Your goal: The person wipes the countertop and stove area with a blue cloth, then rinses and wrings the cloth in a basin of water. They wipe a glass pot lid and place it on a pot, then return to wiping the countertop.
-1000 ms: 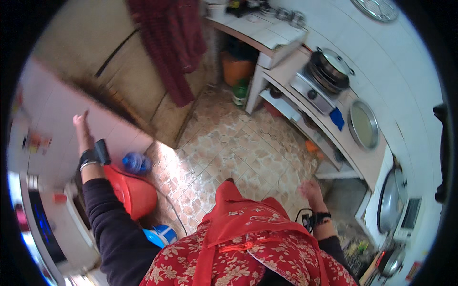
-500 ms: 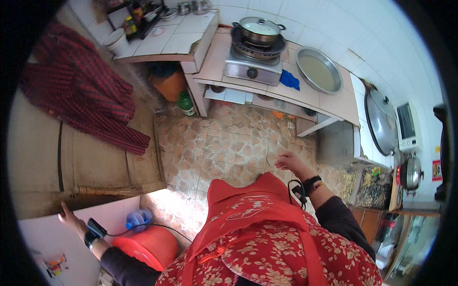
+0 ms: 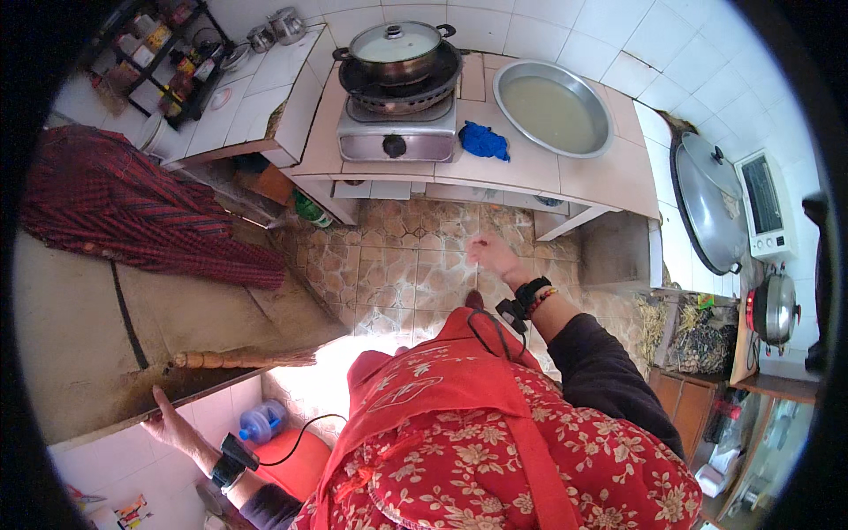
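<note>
At the lower left, my left hand is at the edge of a brown wooden door. Its thumb lies over the door's face, with the other fingers along the edge. A dark red checked shirt hangs over the door. My right hand is in the air above the patterned floor, in front of the tiled counter. Nothing shows in it, and its fingers are loosely bent and slightly apart. Both wrists carry black straps with small devices and cables. I wear a red apron over flowered clothing.
On the counter stand a gas stove with a lidded pot, a blue cloth and a wide metal basin of cloudy liquid. A large wok is at the right. Below the door sit a red tub and a blue bottle.
The view has shifted, with the counter now nearer and further left. The door and my left hand at its edge appear further right. My right hand has moved forward and left.
</note>
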The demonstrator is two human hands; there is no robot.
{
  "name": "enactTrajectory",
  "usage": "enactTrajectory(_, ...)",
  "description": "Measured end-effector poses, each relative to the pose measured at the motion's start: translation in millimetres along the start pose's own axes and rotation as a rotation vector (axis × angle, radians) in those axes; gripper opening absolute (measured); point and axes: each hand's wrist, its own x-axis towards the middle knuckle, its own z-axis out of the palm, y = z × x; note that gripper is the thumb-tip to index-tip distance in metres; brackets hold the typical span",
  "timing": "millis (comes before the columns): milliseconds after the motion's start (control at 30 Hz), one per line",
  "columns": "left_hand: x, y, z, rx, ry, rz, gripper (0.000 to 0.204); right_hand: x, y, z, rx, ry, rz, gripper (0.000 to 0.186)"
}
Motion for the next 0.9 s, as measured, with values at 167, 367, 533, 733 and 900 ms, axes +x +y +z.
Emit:
enactTrajectory(167, -35.9, 47.8, 90.0, 0.043, -0.021, 0.005, 0.029, 61.6, -24.6, -49.8, -0.414, 0.291, -0.355, 0.035)
enactTrajectory(367, -65.0, 105.0, 201.2, -0.031, -0.069, -0.115, 0.044, 122.2, -77.4, -83.8, -0.735, 0.379, -0.288, 0.064)
enactTrajectory(533, -78.2, 142.9, 279.8, -0.214, -0.115, -0.029, 0.055, 172.0, -97.0, -95.1, -0.854, 0.388, -0.287, 0.074)
enactTrajectory(733, -84.1, 178.0, 340.3, -0.087, -0.143, 0.047, 0.071, 219.8, -88.9, -102.2, -0.926, 0.218, -0.109, 0.076)
enactTrajectory(900, -87.8, 191.6, 370.2, 0.081, -0.130, 0.113, 0.074, 210.4, -47.6, -96.3, -1.070, 0.233, -0.250, 0.068)
